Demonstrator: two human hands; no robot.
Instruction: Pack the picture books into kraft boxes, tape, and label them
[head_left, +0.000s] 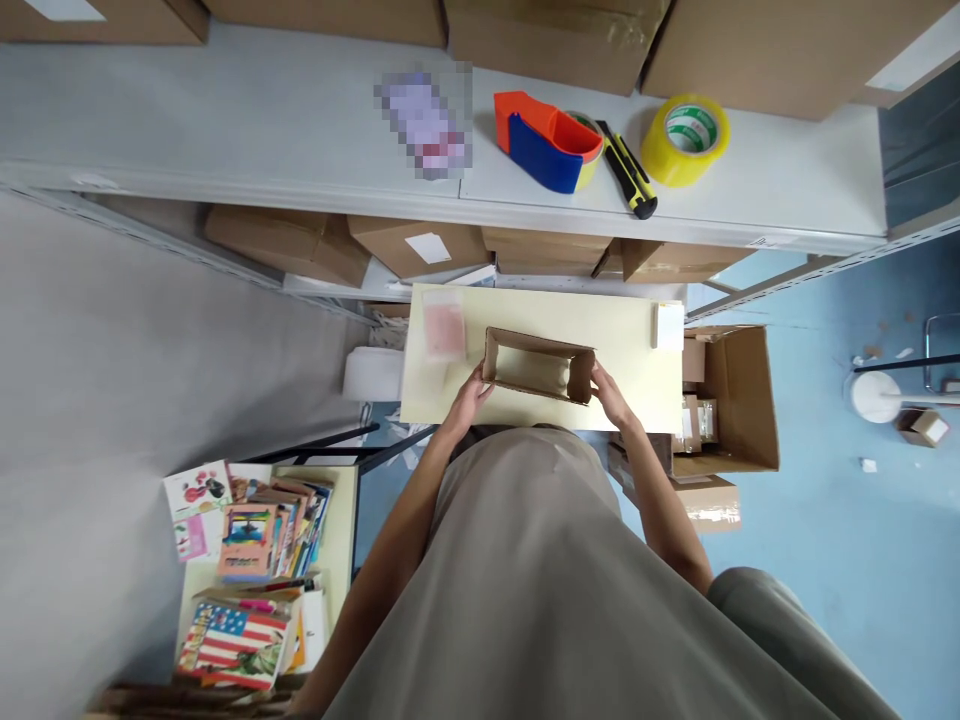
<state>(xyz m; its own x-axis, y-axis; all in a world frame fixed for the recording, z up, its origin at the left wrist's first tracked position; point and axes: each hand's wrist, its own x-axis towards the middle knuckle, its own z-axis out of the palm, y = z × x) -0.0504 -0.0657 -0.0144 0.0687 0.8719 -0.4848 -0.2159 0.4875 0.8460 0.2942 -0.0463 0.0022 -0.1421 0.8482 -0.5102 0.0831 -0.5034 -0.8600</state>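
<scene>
The small open cardboard box (538, 366) is sitting on the pale counter (622, 340), long axis running left-right; left hand (471, 395) and right hand (609, 397) are gripping its opposite ends.

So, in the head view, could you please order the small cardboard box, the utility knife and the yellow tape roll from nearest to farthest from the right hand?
From the right hand:
1. Small cardboard box, in its grip, on the table.
2. Utility knife, on the shelf above.
3. Yellow tape roll, on the shelf, right of the knife.

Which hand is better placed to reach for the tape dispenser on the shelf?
Probably right: the right hand holds the small open box at its right end, roughly below the tape dispenser; the left hand sits further left.
</scene>
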